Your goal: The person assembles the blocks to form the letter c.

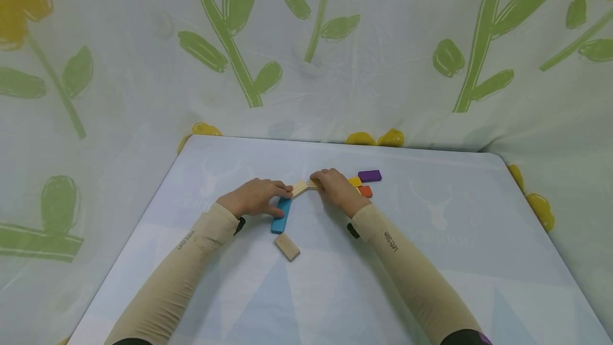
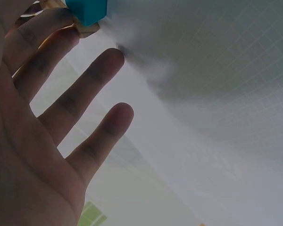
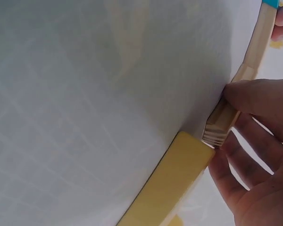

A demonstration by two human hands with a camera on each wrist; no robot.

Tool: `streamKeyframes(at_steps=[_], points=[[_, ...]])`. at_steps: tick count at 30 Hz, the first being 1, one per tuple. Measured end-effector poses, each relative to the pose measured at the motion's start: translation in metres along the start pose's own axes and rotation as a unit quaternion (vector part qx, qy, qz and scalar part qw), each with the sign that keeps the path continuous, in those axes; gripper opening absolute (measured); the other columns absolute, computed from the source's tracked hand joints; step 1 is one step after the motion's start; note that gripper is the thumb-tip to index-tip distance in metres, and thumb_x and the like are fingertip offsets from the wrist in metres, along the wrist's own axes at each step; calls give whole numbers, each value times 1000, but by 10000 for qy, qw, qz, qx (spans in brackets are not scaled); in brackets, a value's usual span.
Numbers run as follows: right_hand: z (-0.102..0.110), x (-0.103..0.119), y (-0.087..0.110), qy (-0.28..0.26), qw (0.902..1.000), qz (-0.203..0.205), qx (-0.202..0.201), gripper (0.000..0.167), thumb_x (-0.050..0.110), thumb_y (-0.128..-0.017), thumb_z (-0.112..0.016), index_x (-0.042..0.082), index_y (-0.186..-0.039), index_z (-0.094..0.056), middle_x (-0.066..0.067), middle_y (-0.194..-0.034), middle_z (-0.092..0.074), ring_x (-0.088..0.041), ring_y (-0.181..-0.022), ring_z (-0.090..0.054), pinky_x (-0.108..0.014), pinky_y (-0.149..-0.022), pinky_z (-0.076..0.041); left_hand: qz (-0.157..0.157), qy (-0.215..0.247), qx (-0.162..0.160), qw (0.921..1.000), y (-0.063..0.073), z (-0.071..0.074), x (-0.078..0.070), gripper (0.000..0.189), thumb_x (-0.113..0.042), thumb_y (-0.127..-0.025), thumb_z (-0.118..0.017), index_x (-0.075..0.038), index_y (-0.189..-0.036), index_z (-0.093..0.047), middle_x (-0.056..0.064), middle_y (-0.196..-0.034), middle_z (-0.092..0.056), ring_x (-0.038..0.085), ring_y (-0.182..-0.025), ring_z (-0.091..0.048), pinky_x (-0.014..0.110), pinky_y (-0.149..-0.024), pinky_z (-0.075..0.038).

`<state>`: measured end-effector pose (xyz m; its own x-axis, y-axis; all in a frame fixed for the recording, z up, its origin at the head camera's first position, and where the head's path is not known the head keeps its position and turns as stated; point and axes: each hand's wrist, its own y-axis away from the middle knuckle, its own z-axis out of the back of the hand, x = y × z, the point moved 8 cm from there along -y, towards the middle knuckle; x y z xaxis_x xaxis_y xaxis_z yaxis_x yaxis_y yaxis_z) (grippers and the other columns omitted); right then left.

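Observation:
My left hand point(image 1: 256, 197) is at a blue wooden block point(image 1: 281, 216), thumb by its side and fingertips at its far end, where it meets a plain wooden block point(image 1: 300, 189). In the left wrist view the ring and little fingers point(image 2: 117, 117) stand free. My right hand point(image 1: 337, 189) pinches another plain wooden block point(image 3: 222, 115) between thumb and fingers, end to end with the first plain one. Just past it lies a yellow block point(image 3: 172, 181). Part of the right-hand block is hidden under the fingers in the head view.
An orange block point(image 1: 366, 191) and a purple block point(image 1: 370, 176) lie right of the right hand. One loose plain block point(image 1: 287, 247) lies nearer me, below the blue one. The white table point(image 1: 431, 260) ends at a flowered cloth point(image 1: 383, 79).

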<state>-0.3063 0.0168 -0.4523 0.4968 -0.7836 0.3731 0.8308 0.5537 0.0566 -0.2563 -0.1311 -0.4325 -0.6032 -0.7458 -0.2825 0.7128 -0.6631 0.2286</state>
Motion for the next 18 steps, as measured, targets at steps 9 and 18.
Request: streamKeyframes(at_steps=[9, 18], points=[[5, 6, 7, 19, 9994, 275, -198, 34, 3, -99, -65, 2, -132, -61, -14, -124, -65, -29, -114, -60, -39, -106, -47, -31, -4, -5, 10000, -1, -2, 0, 57, -35, -92, -77, -8, -140, -62, 6, -150, -53, 30, -136, -50, 52, -110, -42], [6, 2, 9, 16, 9998, 163, -123, 42, 7, -98, -67, 7, -139, -58, -14, -128, -63, -29, -115, -60, -42, -106, -47, 42, -37, 59, 10000, -2, -3, 2, 58, -36, -92, -76, -10, -141, -61, 5, -150, -53, 29, -137, -50, 52, -111, -41]])
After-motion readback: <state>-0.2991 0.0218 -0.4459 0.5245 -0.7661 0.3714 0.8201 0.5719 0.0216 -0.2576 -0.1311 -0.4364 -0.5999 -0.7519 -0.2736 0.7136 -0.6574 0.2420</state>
